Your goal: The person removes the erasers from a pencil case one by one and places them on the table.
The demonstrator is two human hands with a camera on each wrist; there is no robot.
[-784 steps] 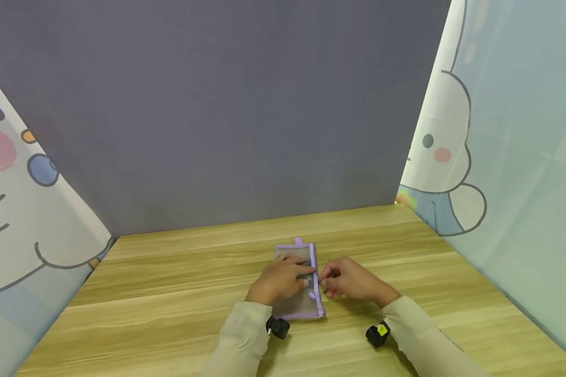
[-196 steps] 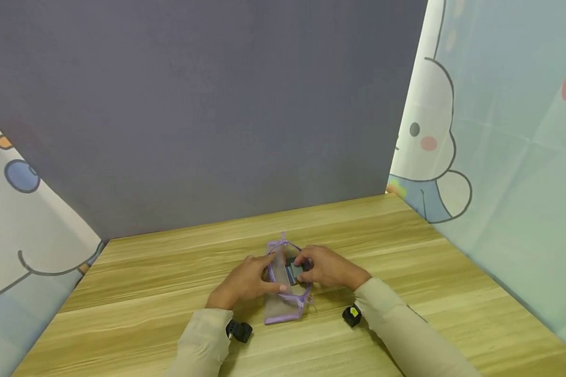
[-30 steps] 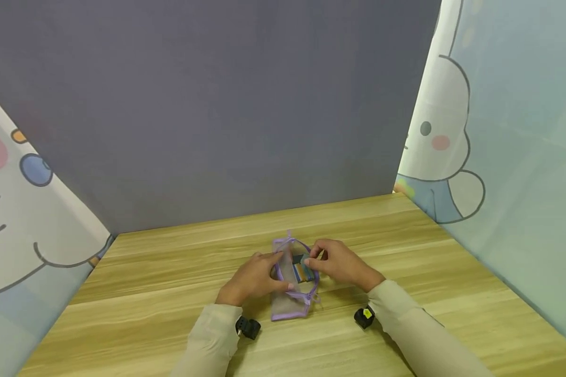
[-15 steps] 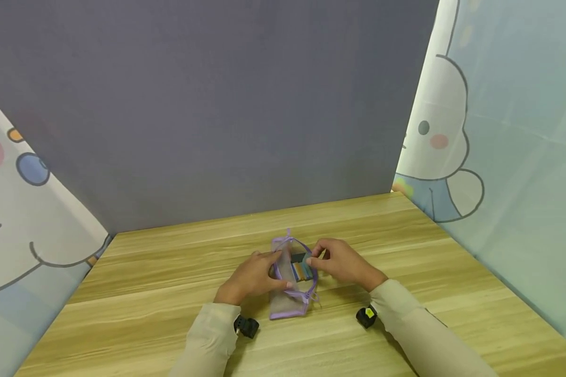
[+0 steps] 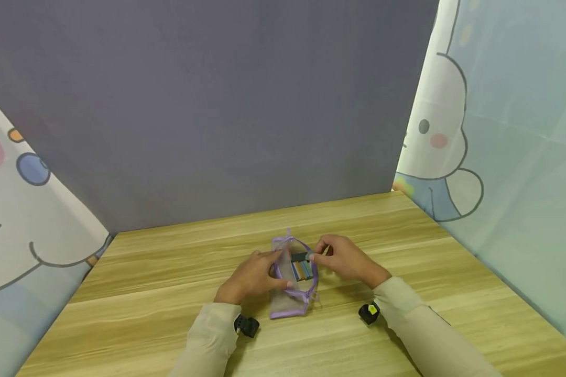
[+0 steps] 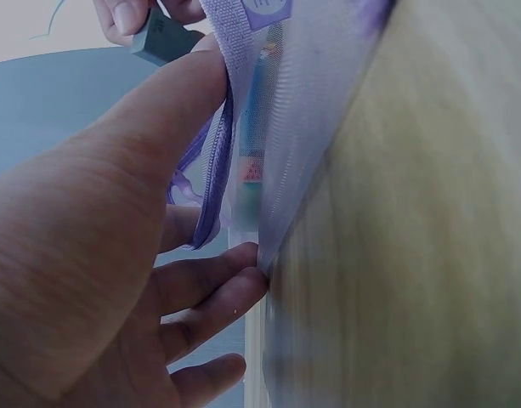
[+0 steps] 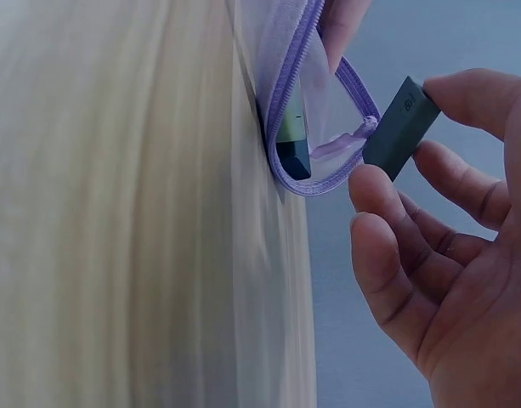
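Note:
A mesh zip pouch (image 5: 287,315) with purple trim lies on the table, its zipped mouth gaping. My left hand (image 5: 252,275) holds the near-left side of the mouth, thumb and index finger spread along it; in the left wrist view other fingers touch the mesh. Between the thumb and fingers of my right hand (image 5: 346,259) is a small dark green rectangular block (image 7: 402,129), pinched at the right rim. Small marks show on its face, too small to read. Inside the pouch, a row of coloured strips (image 5: 303,270), blue, orange and teal, is visible beside a dark piece.
The pouch rests on a wood-grain table (image 5: 170,293). A dark grey panel (image 5: 245,115) stands along the back edge, and cartoon-printed curtains (image 5: 514,157) hang at both sides. Each wrist wears a small black camera (image 5: 247,325).
Long ago the pouch lay zipped flat; it is now open. Over the last second my right hand moved slightly up and right with the block, uncovering more strips. The left hand stays put.

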